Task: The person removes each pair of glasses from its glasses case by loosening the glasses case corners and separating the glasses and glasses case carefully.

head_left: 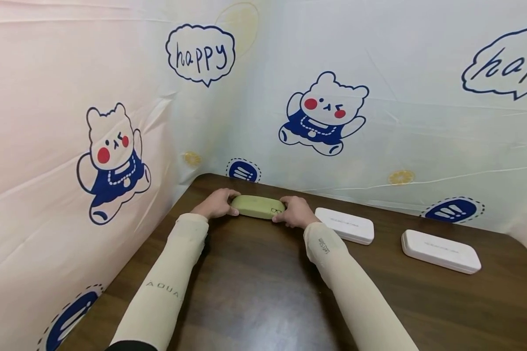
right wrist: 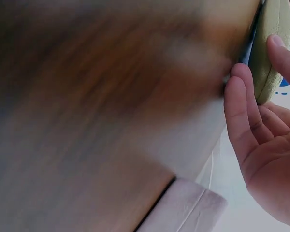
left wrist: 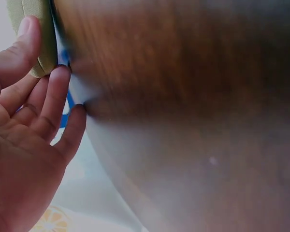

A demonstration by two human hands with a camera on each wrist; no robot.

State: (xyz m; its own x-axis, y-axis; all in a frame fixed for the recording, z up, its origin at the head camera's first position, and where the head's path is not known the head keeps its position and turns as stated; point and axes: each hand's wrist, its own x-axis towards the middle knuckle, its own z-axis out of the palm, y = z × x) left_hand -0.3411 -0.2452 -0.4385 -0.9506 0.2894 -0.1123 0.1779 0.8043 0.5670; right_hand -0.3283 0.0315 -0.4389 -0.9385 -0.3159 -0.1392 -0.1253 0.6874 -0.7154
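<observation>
From the head camera: green glasses case point(head_left: 258, 206) lying flat near the far edge of a dark wooden table point(head_left: 254, 287), gripped at either end — left hand point(head_left: 216, 204) curled round the left end, right hand point(head_left: 293, 212) curled round the right end, both arms in pale sleeves. To the right, two white cases, the nearer white case point(head_left: 345, 225) just beside the right wrist, the farther white case point(head_left: 440, 251) well apart. Behind and to the left, a pale curtain point(head_left: 399, 122) printed with cartoon bears and "happy" speech bubbles. From the left wrist: thumb and fingertips point(left wrist: 58, 79) pressed on the case's green end point(left wrist: 38, 34), palm open toward the lens, tabletop blurred. From the right wrist: the same grip mirrored — fingers point(right wrist: 241, 101) and thumb round the seamed green edge point(right wrist: 270, 43), with a white case corner point(right wrist: 183, 208) below.
</observation>
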